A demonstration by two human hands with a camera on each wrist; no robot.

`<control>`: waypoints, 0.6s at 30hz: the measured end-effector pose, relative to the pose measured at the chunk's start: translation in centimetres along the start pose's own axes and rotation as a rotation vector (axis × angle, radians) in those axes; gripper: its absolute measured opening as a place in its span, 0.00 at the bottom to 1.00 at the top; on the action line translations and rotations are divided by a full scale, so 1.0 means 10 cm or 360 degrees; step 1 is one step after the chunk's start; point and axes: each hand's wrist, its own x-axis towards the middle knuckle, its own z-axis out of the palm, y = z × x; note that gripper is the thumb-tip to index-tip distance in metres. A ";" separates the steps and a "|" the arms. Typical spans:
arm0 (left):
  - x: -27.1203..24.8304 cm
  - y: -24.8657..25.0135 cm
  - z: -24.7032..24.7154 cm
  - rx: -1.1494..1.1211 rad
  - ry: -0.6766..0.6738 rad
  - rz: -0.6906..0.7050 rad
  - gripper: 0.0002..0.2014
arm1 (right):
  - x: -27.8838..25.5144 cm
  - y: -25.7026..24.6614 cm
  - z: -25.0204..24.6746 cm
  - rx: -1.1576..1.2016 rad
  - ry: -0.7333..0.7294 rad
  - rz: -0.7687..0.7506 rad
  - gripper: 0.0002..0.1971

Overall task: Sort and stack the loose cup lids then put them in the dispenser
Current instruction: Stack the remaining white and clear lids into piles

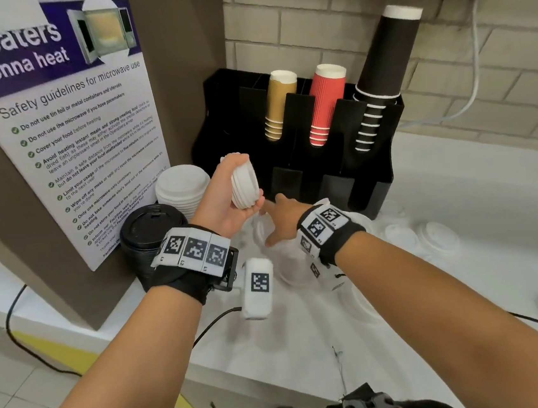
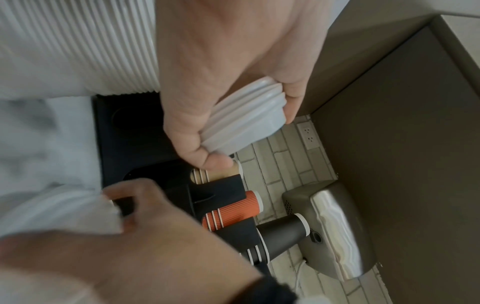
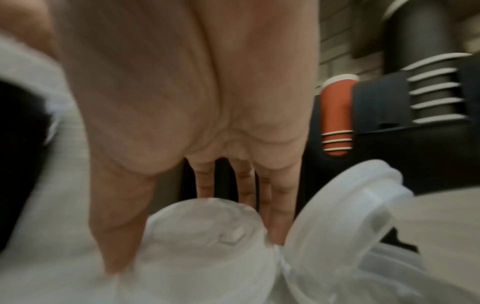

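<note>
My left hand is raised in front of the black dispenser and grips a short stack of white lids on edge between thumb and fingers. The left wrist view shows that stack of white lids close up in the left hand. Just below, my right hand reaches down to the counter. Its thumb and fingers straddle a loose white lid and hold it by the rim. Another white lid leans tilted right beside it.
A tall stack of white lids and a stack of black lids stand left of the dispenser against a poster panel. Brown, red and black cup stacks fill the dispenser's tubes. More loose white lids lie on the white counter to the right.
</note>
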 end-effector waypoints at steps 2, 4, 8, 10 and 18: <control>0.01 -0.01 -0.01 0.0030 -0.0004 0.0029 0.10 | -0.03 0.12 -0.09 0.0310 0.0120 -0.0022 0.36; 0.00 -0.03 -0.01 0.0066 -0.0019 0.0043 0.09 | -0.10 0.25 -0.20 0.0750 0.0296 -0.0016 0.29; -0.02 -0.16 0.02 0.0137 -0.0097 0.0025 0.09 | -0.39 0.37 -0.36 0.1855 0.0489 -0.0060 0.11; -0.04 -0.22 0.06 0.0170 -0.0205 0.0030 0.12 | -0.52 0.36 -0.38 0.1981 0.0428 -0.0272 0.12; -0.13 -0.29 0.19 0.0233 -0.0279 0.0031 0.22 | -0.69 0.29 -0.30 0.1932 0.0476 -0.0477 0.21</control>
